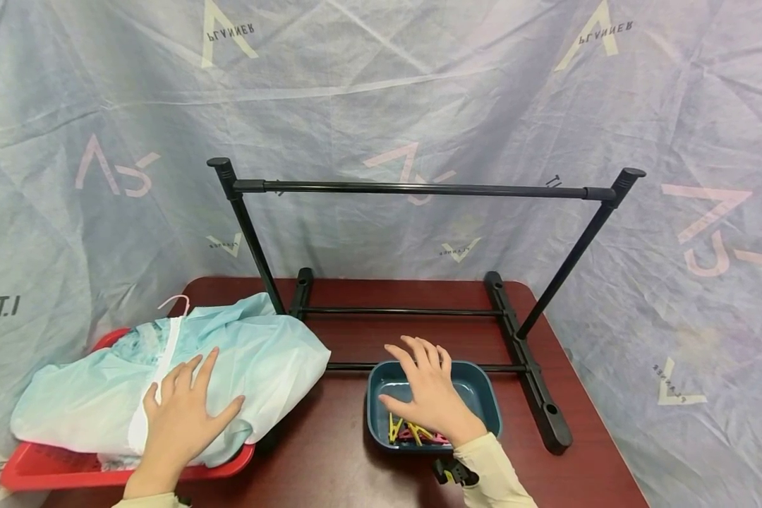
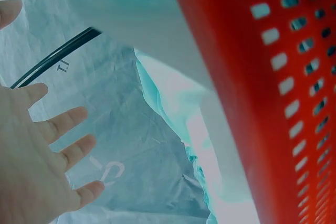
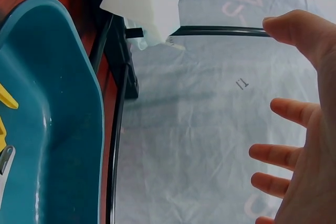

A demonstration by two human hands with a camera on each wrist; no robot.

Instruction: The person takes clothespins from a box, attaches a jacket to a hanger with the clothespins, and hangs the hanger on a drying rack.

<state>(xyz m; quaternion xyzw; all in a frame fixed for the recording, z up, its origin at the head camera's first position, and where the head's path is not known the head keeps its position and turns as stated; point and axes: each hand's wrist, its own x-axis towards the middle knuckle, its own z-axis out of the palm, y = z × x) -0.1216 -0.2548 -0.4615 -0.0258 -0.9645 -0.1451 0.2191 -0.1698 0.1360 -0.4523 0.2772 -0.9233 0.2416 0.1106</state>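
My left hand (image 1: 180, 420), fingers spread, hovers above a pale blue and white garment (image 1: 263, 367) on a pink-hooked hanger (image 1: 176, 302). The garment lies heaped over a red basket (image 1: 222, 467), its edge hanging past the basket's right side. In the left wrist view the left hand (image 2: 39, 150) holds nothing and is apart from the basket's perforated wall (image 2: 226, 77). Over a dark teal bin (image 1: 492, 402) is my right hand (image 1: 434, 395), fingers spread and holding nothing. Yellow and pink clothespins (image 1: 413, 432) lie in the bin, partly hidden by that hand.
A black clothes rack (image 1: 413, 188) stands on the dark red table (image 1: 330, 451), its right foot (image 1: 540, 395) reaching toward the front. The bin sits by the rack's front lower bar (image 1: 349, 367). Grey printed sheeting (image 1: 381, 85) hangs behind and at both sides.
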